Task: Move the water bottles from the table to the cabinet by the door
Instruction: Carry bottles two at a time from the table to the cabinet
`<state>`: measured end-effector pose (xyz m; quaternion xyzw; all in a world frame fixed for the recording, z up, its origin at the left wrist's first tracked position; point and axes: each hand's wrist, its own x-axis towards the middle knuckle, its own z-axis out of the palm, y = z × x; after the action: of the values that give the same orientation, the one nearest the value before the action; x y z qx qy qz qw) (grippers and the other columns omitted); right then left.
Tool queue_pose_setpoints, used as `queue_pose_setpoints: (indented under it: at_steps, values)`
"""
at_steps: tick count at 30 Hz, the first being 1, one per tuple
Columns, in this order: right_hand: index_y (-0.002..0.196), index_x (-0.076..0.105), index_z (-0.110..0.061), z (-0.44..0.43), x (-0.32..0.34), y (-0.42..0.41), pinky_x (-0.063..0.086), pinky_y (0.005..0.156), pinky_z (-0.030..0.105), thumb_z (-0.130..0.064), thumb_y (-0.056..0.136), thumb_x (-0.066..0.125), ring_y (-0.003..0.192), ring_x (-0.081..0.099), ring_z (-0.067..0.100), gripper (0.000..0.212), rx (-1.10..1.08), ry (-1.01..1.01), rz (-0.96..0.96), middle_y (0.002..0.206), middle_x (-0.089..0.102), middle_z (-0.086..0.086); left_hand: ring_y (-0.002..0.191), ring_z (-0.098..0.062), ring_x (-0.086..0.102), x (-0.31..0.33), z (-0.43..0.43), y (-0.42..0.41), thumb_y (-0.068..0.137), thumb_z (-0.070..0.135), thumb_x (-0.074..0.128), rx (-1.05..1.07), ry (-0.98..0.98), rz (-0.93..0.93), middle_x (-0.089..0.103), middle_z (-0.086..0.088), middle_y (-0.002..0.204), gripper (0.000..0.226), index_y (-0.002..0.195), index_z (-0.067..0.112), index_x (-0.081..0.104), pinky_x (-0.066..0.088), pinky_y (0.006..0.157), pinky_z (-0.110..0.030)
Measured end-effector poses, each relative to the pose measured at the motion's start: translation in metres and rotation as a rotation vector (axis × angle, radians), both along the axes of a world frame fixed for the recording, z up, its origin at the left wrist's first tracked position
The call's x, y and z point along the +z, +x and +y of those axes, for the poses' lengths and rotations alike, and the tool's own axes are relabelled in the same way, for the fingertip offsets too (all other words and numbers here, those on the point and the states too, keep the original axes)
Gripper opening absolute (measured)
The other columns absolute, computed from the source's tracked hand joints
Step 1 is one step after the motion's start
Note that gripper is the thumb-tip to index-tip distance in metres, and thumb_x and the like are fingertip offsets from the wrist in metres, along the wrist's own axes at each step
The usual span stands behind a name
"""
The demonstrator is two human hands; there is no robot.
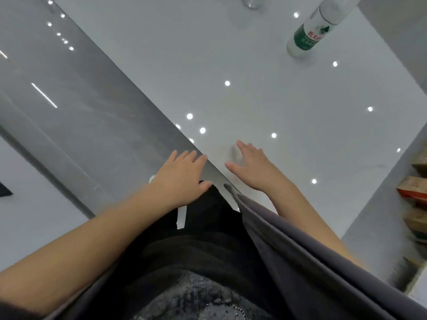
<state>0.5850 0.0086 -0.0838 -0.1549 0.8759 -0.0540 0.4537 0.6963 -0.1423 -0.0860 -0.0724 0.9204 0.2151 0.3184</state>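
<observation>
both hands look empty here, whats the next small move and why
Probably reach the right hand forward toward the green-labelled bottle, assuming this white surface is the table. That hand and the left hand are open and empty, and the bottle stands ahead on the right side, nearer than the second bottle at the top edge.

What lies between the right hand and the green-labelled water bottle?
Head view: only bare glossy white surface with reflected light spots separates the right hand from the green-labelled water bottle.
</observation>
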Motion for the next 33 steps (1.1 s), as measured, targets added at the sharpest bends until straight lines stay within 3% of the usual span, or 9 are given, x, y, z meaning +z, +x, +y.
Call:
queue_pose_setpoints:
  at_steps: [5, 11, 20, 26, 30, 33]
  values:
    - [0.155, 0.01, -0.028, -0.031, 0.0, -0.023, 0.018, 0.118, 0.049, -0.05, 0.096, 0.044, 0.151, 0.004, 0.027, 0.072, -0.156, -0.018, 0.021, 0.163, 0.011, 0.0, 0.139, -0.024, 0.028, 0.0, -0.053, -0.057, 0.097, 0.049, 0.038, -0.126, -0.022, 0.045, 0.037, -0.008, 0.148, 0.062, 0.147, 0.014, 0.027, 0.013, 0.117, -0.04]
    - [0.156, 0.011, -0.025, -0.066, -0.011, -0.071, 0.018, 0.116, 0.045, -0.047, 0.097, 0.046, 0.15, 0.007, 0.027, 0.072, -0.344, -0.06, -0.021, 0.162, 0.014, -0.001, 0.14, -0.025, 0.026, -0.011, -0.098, -0.127, 0.096, 0.047, 0.039, -0.224, -0.049, 0.025, 0.034, -0.008, 0.149, 0.062, 0.147, 0.013, 0.027, 0.008, 0.117, -0.041]
    - [0.155, 0.014, -0.021, -0.147, -0.011, -0.171, 0.025, 0.115, 0.042, -0.045, 0.095, 0.051, 0.148, 0.017, 0.024, 0.074, -0.506, -0.159, 0.059, 0.161, 0.02, 0.001, 0.142, -0.022, 0.024, -0.026, -0.183, -0.224, 0.095, 0.044, 0.044, -0.153, 0.02, 0.076, 0.033, -0.005, 0.151, 0.068, 0.151, 0.014, 0.017, 0.01, 0.118, -0.04]
    - [0.156, 0.011, -0.022, -0.194, -0.02, -0.231, 0.027, 0.115, 0.035, -0.034, 0.093, 0.062, 0.147, 0.024, 0.019, 0.082, -0.883, -0.335, 0.211, 0.161, 0.021, 0.001, 0.138, -0.026, 0.029, -0.036, -0.23, -0.307, 0.093, 0.036, 0.054, -0.152, 0.135, 0.112, 0.034, -0.01, 0.15, 0.075, 0.151, 0.009, 0.014, 0.017, 0.116, -0.039]
    - [0.155, 0.009, -0.027, -0.219, -0.039, -0.258, 0.029, 0.115, 0.033, -0.027, 0.085, 0.072, 0.147, 0.024, 0.015, 0.094, -1.153, -0.524, 0.335, 0.161, 0.023, 0.003, 0.146, -0.025, 0.016, -0.044, -0.25, -0.355, 0.091, 0.033, 0.061, -0.013, 0.285, 0.135, 0.011, -0.01, 0.16, 0.093, 0.153, 0.011, -0.004, 0.021, 0.116, -0.039]
    - [0.155, 0.01, -0.028, -0.232, -0.052, -0.284, 0.031, 0.114, 0.032, -0.023, 0.081, 0.076, 0.145, 0.028, 0.012, 0.099, -1.347, -0.645, 0.439, 0.159, 0.027, 0.001, 0.146, -0.019, 0.016, -0.05, -0.257, -0.384, 0.089, 0.03, 0.065, 0.118, 0.358, 0.178, 0.005, -0.005, 0.161, 0.099, 0.153, 0.013, -0.008, 0.022, 0.112, -0.03]
